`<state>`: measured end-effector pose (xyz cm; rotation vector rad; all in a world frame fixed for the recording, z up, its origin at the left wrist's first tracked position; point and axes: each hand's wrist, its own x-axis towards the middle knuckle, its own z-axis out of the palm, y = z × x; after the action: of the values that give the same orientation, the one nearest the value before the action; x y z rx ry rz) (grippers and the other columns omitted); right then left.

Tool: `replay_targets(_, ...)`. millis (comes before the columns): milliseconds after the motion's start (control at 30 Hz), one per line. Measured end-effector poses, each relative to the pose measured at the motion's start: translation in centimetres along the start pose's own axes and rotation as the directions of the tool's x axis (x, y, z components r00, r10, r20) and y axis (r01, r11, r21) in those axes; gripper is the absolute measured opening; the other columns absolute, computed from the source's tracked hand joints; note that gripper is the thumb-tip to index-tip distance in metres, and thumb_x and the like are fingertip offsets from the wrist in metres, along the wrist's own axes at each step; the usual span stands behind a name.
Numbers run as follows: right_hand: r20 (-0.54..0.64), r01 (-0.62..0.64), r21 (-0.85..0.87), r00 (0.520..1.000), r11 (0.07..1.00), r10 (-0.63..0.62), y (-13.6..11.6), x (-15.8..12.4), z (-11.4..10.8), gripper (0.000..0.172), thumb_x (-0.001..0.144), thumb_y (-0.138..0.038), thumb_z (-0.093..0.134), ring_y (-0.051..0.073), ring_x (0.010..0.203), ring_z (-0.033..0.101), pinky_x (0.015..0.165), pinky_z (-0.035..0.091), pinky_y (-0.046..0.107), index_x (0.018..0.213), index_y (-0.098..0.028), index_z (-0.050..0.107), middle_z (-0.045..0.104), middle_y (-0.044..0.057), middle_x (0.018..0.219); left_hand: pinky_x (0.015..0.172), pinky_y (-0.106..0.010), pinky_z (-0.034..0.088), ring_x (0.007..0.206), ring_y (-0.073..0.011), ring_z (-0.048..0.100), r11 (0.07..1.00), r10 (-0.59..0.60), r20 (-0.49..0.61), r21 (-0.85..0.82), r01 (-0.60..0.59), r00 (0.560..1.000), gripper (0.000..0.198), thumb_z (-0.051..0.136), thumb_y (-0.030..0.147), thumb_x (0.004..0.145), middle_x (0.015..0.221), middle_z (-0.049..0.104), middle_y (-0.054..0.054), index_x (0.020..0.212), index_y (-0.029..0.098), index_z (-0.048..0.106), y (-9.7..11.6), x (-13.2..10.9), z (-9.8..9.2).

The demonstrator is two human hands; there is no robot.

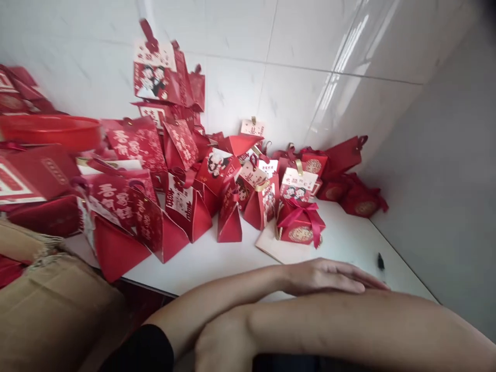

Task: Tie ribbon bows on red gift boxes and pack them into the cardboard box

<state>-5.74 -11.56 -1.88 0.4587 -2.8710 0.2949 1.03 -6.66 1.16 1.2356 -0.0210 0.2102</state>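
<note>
My forearms are crossed at the table's front edge. My left hand (323, 275) lies flat along my right forearm, fingers stretched out and holding nothing. My right hand (222, 338) is bent downward beside my left forearm; its fingers are hidden. Beyond my left hand, a red gift box (300, 235) tied with a bow stands on a flat cream piece (267, 244). Several red triangular gift boxes (229, 222) with ribbon loops stand to its left. A small black object (381, 261) lies on the white table (344, 235), right of my left hand.
Stacked red gift boxes (155, 77) lean near the tiled wall (236, 31). At the left are a red plastic basin (50, 129) and an open cardboard box (58, 305). More red boxes (360, 199) sit in the right back corner, by a grey panel (437, 181).
</note>
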Motion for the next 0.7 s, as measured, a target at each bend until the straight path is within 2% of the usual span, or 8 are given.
replay_targets(33, 0.211, 0.096, 0.108, 0.97, 0.989, -0.117, 0.5, 1.0, 0.0, 0.011, 0.071, -0.017, 0.067, 0.008, 0.05, 0.058, 0.047, 0.046, 0.016, 0.061, -0.021, 0.069, 0.066, 0.0, 0.062, 0.111, -0.038, 0.028, 0.129, -0.0234, 0.042, 1.0, 0.018, 0.014, -0.013, -0.018, 1.0, 0.041, 0.052, 0.028, 0.085, 0.127, 0.056, -0.004, 0.125, 0.018, 0.056, 0.5, -0.3, 0.1)
replay_targets(100, 0.542, 0.191, 0.32, 0.766, 0.928, -0.345, 1.4, 2.9, -0.2, 0.01, 0.076, -0.02, 0.062, 0.008, 0.062, 0.063, 0.053, 0.049, 0.016, 0.075, -0.02, 0.072, 0.071, 0.001, 0.077, 0.111, -0.041, 0.028, 0.127, -0.0236, 0.044, 0.998, 0.033, 0.027, -0.052, -0.031, 0.999, 0.037, 0.051, 0.028, 0.087, 0.127, 0.057, -0.006, 0.122, 0.018, 0.057, 1.1, -0.6, 0.2)
replay_targets(167, 0.647, 0.216, 0.341, 0.652, 0.915, -0.395, 2.0, 4.3, -0.9, 0.017, 0.079, -0.017, 0.055, 0.01, 0.07, 0.065, 0.059, 0.051, 0.018, 0.085, -0.02, 0.072, 0.072, 0.002, 0.086, 0.11, -0.041, 0.03, 0.124, -0.0224, 0.047, 0.997, 0.04, 0.014, -0.071, -0.038, 0.999, 0.033, 0.052, 0.03, 0.088, 0.124, 0.058, -0.005, 0.118, 0.019, 0.06, 1.1, -0.6, 0.3)
replay_targets(233, 0.676, 0.255, 0.297, 0.624, 0.92, -0.391, 2.0, 4.8, -1.7, 0.022, 0.08, -0.014, 0.051, 0.012, 0.077, 0.066, 0.065, 0.052, 0.022, 0.089, -0.02, 0.071, 0.071, 0.003, 0.092, 0.108, -0.039, 0.033, 0.121, -0.0207, 0.05, 0.996, 0.053, -0.016, -0.068, -0.054, 0.998, 0.03, 0.053, 0.032, 0.087, 0.121, 0.06, -0.005, 0.113, 0.019, 0.062, 0.9, -0.5, 0.4)
replay_targets(367, 0.696, 0.312, 0.221, 0.613, 0.924, -0.374, 1.7, 4.4, -3.0, 0.027, 0.081, -0.01, 0.048, 0.014, 0.087, 0.065, 0.074, 0.051, 0.026, 0.096, -0.018, 0.068, 0.069, 0.004, 0.102, 0.103, -0.035, 0.039, 0.113, -0.0183, 0.055, 0.996, 0.085, -0.081, -0.031, -0.088, 0.993, 0.027, 0.055, 0.034, 0.087, 0.113, 0.063, -0.005, 0.107, 0.018, 0.064, 0.5, -0.3, 0.4)
replay_targets(467, 0.692, 0.311, 0.211, 0.622, 0.927, -0.366, 1.2, 3.8, -2.6, 0.026, 0.08, -0.009, 0.048, 0.013, 0.084, 0.065, 0.07, 0.051, 0.025, 0.092, -0.02, 0.068, 0.069, 0.003, 0.1, 0.098, -0.033, 0.042, 0.107, -0.0171, 0.058, 0.994, 0.107, -0.108, 0.0, -0.108, 0.988, 0.026, 0.058, 0.034, 0.085, 0.108, 0.065, -0.004, 0.104, 0.017, 0.065, 0.2, -0.3, 0.3)
replay_targets(600, 0.537, 0.166, -0.034, 0.834, 0.986, -0.122, -0.5, 3.0, 0.0, 0.017, 0.078, -0.011, 0.055, 0.013, 0.073, 0.064, 0.06, 0.049, 0.026, 0.074, -0.023, 0.066, 0.069, 0.002, 0.084, 0.095, -0.031, 0.044, 0.103, -0.0169, 0.059, 0.994, 0.113, -0.123, 0.018, -0.112, 0.986, 0.027, 0.061, 0.035, 0.083, 0.106, 0.065, -0.005, 0.102, 0.016, 0.066, 0.3, -0.4, 0.3)
replay_targets(700, 0.451, 0.026, -0.245, 0.888, 0.969, 0.09, -2.1, 2.6, 1.2, 0.015, 0.079, -0.012, 0.058, 0.013, 0.078, 0.062, 0.063, 0.048, 0.025, 0.072, -0.024, 0.064, 0.068, 0.0, 0.085, 0.096, -0.031, 0.043, 0.108, -0.0165, 0.057, 0.993, 0.116, -0.084, 0.036, -0.114, 0.99, 0.027, 0.058, 0.032, 0.086, 0.112, 0.063, -0.004, 0.107, 0.017, 0.064, 0.6, -0.5, 0.2)
